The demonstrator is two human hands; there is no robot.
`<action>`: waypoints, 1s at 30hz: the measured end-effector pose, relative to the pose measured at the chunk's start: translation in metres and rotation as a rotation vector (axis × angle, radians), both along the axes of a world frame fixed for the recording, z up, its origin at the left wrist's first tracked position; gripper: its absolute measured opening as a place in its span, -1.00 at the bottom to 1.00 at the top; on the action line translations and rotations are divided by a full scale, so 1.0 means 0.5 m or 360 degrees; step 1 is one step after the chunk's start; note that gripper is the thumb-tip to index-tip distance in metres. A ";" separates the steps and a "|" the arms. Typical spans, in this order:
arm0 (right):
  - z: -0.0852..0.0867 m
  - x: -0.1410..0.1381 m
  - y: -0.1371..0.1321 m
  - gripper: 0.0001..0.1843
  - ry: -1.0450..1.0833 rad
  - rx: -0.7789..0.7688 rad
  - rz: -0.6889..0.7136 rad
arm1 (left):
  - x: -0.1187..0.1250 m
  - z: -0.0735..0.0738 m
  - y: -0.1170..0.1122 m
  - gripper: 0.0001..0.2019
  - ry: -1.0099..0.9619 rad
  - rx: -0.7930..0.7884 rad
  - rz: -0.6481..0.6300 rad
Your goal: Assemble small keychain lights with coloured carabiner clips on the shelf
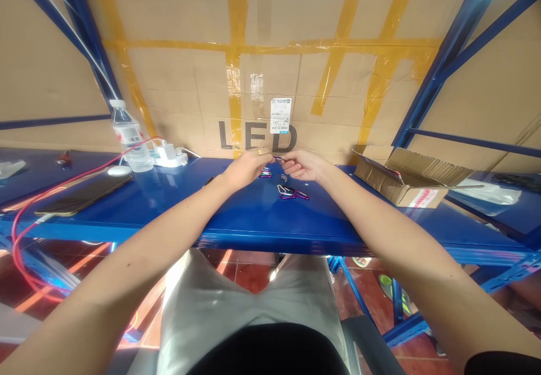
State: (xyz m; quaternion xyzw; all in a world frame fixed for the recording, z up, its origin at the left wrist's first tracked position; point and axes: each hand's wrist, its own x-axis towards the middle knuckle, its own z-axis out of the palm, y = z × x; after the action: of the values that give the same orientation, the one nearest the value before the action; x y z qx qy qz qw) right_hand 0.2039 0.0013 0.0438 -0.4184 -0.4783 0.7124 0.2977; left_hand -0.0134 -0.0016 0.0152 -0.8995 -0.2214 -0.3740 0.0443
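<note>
Above the blue shelf top (pixel 236 217), my left hand (pixel 249 168) and my right hand (pixel 305 165) meet with fingertips pinched. Between them is a small dark purple carabiner (pixel 278 159), mostly covered by the fingers. Each hand grips one end of it. Just below my hands lies a loose group of carabiners (pixel 291 193), silver, black and purple-pink. Beside my left hand's fingers rests a small row of coloured carabiners (pixel 266 173), partly hidden by that hand. Small metal pieces (pixel 284 178) lie under my right hand, too small to make out.
An opened cardboard box (pixel 406 186) stands at right. On the left are a water bottle (pixel 131 138), a white power strip (pixel 171 156), a phone (pixel 84 195) and a red cable (pixel 80 180). A large taped cardboard panel (pixel 190 93) closes off the back between blue posts.
</note>
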 end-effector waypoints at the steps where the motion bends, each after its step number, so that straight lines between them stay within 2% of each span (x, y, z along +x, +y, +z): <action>1: 0.000 0.002 0.002 -0.73 0.0001 -0.0022 0.0024 | -0.001 0.000 0.002 -0.73 0.0030 0.0003 -0.0006; 7: -0.001 0.002 0.004 -0.75 0.0099 -0.0032 0.0006 | 0.002 -0.011 0.008 -0.73 0.0043 0.0054 -0.0006; 11: 0.001 -0.008 -0.001 -0.77 0.0198 -0.0012 -0.0034 | 0.020 -0.014 -0.005 -0.86 -0.0229 -0.0007 0.0045; 14: -0.001 -0.017 -0.004 -0.78 0.0223 0.0058 -0.0009 | 0.037 -0.011 -0.017 -0.90 -0.0467 -0.0174 0.0132; 17: -0.007 -0.028 -0.009 -0.79 0.0220 0.0248 -0.0031 | 0.047 -0.006 -0.022 -0.92 -0.0684 -0.0415 0.0174; 20: -0.018 -0.038 -0.015 -0.76 0.0152 0.0613 -0.0121 | 0.047 -0.002 -0.020 -0.91 -0.0777 -0.0603 0.0296; 23: -0.031 -0.045 -0.017 -0.73 0.0016 0.0937 -0.0193 | 0.043 0.001 -0.015 -0.74 -0.0686 -0.0760 0.0443; 26: -0.040 -0.047 -0.013 -0.73 -0.0095 0.1067 -0.0237 | 0.038 0.001 -0.010 -0.65 -0.0588 -0.0836 0.0465; 30: -0.046 -0.044 -0.007 -0.72 -0.0122 0.1102 -0.0234 | 0.034 -0.004 -0.006 -0.74 -0.0579 -0.0735 0.0398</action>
State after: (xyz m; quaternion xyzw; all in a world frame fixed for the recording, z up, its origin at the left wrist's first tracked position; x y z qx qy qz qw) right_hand 0.1819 -0.0021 0.0207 -0.3524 -0.6709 0.4685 0.4541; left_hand 0.0037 -0.0044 0.0134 -0.7701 -0.4136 -0.4601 -0.1558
